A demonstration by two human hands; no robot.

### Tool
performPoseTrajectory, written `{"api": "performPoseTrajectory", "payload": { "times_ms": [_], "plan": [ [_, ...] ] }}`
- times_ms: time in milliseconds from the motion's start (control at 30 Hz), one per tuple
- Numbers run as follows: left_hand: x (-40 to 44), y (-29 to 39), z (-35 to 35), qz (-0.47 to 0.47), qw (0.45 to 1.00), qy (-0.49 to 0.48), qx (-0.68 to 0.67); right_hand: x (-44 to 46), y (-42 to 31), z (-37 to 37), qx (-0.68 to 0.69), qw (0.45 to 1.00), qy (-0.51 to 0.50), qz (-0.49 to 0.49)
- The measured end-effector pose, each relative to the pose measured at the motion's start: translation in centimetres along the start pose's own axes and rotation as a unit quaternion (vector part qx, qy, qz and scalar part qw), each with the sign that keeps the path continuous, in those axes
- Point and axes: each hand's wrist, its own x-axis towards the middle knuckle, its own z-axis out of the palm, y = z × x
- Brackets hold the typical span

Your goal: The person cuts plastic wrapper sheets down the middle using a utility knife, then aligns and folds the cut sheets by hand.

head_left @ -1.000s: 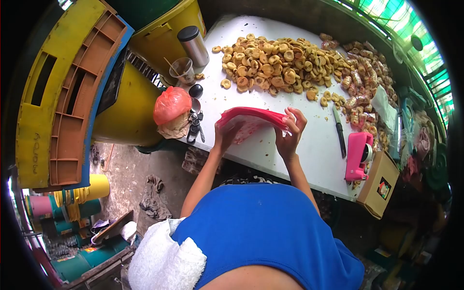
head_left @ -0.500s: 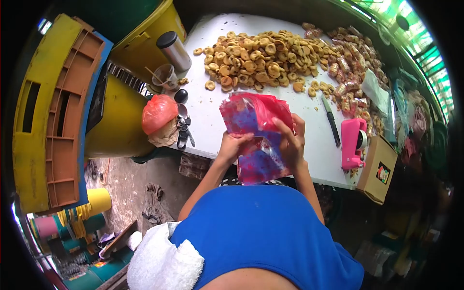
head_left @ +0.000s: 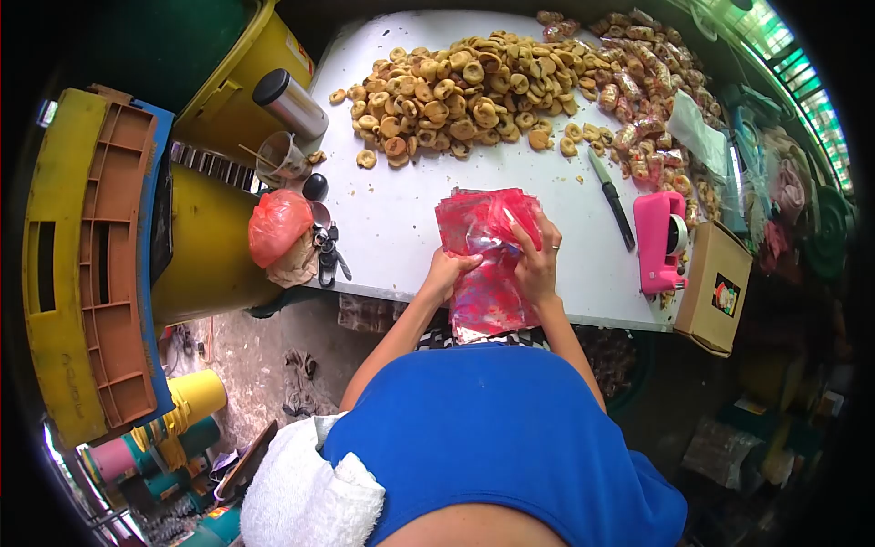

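A stack of red printed plastic bags (head_left: 492,283) is held between my hands at the table's front edge, its lower part hanging toward my body. My left hand (head_left: 449,273) grips the stack's left side, thumb laid across the front. On the right side, my right hand (head_left: 536,258) clasps the stack with its fingers over the front; a ring shows on one finger. Beyond the bags lies a big heap of round, golden-brown baked pieces (head_left: 456,87). Packed clear bags of the same pieces (head_left: 638,77) are piled to the right of it.
On the white table (head_left: 383,210) lie a knife (head_left: 612,202), a pink tape dispenser (head_left: 659,244) and a cardboard box (head_left: 714,292) at the right. A tumbler (head_left: 292,103), a plastic cup (head_left: 283,157), a red plastic bag (head_left: 279,226) and spoons (head_left: 326,246) are at the left.
The stack of bags has straightened and lies flatter, showing more red and less blue. Both hands still hold its sides. The view has shifted slightly.
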Motion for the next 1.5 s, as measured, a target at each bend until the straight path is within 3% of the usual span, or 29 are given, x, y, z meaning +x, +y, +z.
{"api": "performPoseTrajectory", "payload": {
  "times_ms": [200,267,367,667,700,767,867,1100,1267,1500],
  "plan": [
    [0.7,-0.8,0.1,0.039,0.998,0.037,0.028,0.4,1.9,1.6,-0.063,0.997,-0.040,-0.005],
    [0.7,-0.8,0.3,0.038,0.994,0.058,0.086,0.5,3.1,2.4,0.012,0.996,-0.076,0.052],
    [0.3,-0.5,0.9,0.042,0.995,0.064,0.060,1.4,3.0,2.4,0.055,0.988,-0.064,0.129],
    [0.5,-1.3,0.6,0.034,0.994,0.086,0.060,2.4,3.9,1.7,0.212,0.947,-0.129,0.204],
    [0.4,-1.1,0.8,0.033,0.994,0.087,0.060,2.4,4.0,1.6,0.213,0.947,-0.130,0.204],
    [0.0,-0.6,1.1,0.034,0.995,0.078,0.057,2.5,4.1,1.3,0.150,0.977,-0.105,0.113],
    [0.1,-1.0,1.0,0.048,0.994,0.080,0.051,3.3,2.5,0.8,0.196,0.976,-0.058,0.074],
    [-0.1,-1.0,1.3,0.049,0.992,0.098,0.059,2.0,3.1,1.2,0.169,0.977,-0.080,0.105],
    [-0.2,-1.0,1.3,0.048,0.993,0.094,0.060,1.0,2.9,1.4,0.092,0.990,-0.106,0.025],
    [-0.5,-0.6,1.7,0.053,0.989,0.112,0.082,0.9,3.0,1.7,0.078,0.992,-0.099,0.006]
  ]
}}
